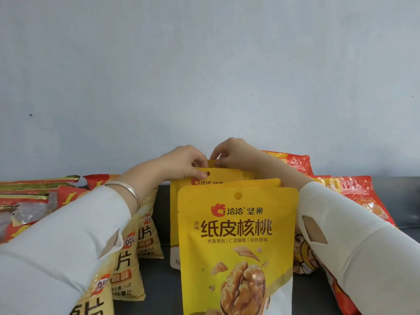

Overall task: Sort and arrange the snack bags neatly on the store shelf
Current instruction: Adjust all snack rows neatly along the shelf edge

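Several yellow walnut bags stand upright in a row, one behind another, on the dark shelf. The front walnut bag faces me. At the back of the row, my left hand and my right hand both pinch the top edge of the rear walnut bag. Both forearms wear white sleeves, and a silver bangle sits on the left wrist.
Yellow chip bags stand in a row left of the walnut bags, under my left arm. Red bags lie at far left. More red bags lean at the right, behind my right arm. A pale grey wall backs the shelf.
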`<state>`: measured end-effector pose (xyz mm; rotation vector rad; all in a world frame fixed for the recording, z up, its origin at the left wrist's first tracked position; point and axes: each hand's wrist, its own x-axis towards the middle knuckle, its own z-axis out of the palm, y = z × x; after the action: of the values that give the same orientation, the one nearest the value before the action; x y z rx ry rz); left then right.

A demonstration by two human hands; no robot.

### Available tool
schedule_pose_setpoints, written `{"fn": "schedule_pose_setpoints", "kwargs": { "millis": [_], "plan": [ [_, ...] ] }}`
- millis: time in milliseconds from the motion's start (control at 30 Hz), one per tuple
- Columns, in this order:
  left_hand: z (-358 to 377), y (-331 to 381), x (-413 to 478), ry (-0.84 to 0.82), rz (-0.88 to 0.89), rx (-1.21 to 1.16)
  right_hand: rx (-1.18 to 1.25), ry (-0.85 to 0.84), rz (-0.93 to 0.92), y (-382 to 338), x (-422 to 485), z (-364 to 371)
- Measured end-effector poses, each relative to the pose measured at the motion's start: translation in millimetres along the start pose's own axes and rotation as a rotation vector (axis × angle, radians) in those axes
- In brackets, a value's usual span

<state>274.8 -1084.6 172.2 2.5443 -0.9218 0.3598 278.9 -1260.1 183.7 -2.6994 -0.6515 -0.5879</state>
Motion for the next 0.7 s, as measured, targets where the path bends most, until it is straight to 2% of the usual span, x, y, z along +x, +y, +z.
{"fn": "schedule_pose_setpoints", "kwargs": {
  "millis": [167,300,367,500,700],
  "plan": [
    [-1,3,-22,0.069,-0.015,-0.077,0.107,-0.146,-0.038,-13,-1,5],
    [-2,-6,-31,0.357,-0.050,-0.181,0.122,-0.129,-0.018,-12,-8,1],
    [-4,-10,-31,0.412,-0.072,-0.156,0.111,-0.062,-0.003,-6,-10,-1],
    [1,-12,-25,0.251,-0.146,-0.117,0.064,0.170,0.097,18,-18,-6],
    [8,0,-14,0.152,-0.273,-0.202,-0.217,0.019,0.231,46,-29,-5]
  ]
}}
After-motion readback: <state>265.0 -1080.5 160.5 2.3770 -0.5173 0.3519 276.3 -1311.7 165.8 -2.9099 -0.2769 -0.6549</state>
